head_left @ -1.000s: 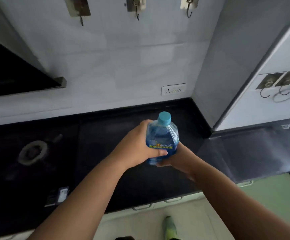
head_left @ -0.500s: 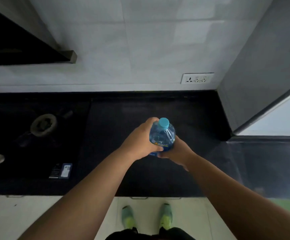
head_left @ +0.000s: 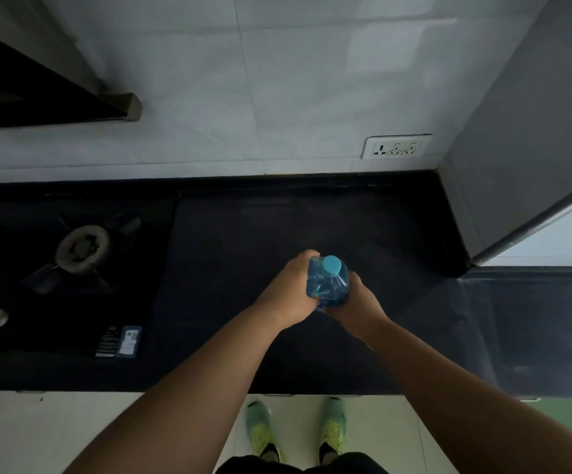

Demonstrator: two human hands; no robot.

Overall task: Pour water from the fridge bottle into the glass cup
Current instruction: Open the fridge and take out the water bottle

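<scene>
A clear blue plastic bottle [head_left: 327, 282] with a light blue cap stands upright over the middle of the black counter [head_left: 277, 234]. Its cap is on. My left hand [head_left: 289, 290] grips its left side, fingers wrapped round the body. My right hand [head_left: 358, 302] holds it from the lower right, partly under it. Whether its base touches the counter is hidden by my hands. No glass cup is in view.
A gas stove burner [head_left: 82, 248] sits on the counter at the left, with a sticker [head_left: 120, 342] near its front. A wall socket [head_left: 395, 147] is on the tiled wall behind. A grey panel [head_left: 517, 148] rises at the right. My feet [head_left: 294, 429] stand below the counter edge.
My view has tilted down and the bottle with both hands has sunk lower toward the counter. Both hands keep their hold on the bottle.
</scene>
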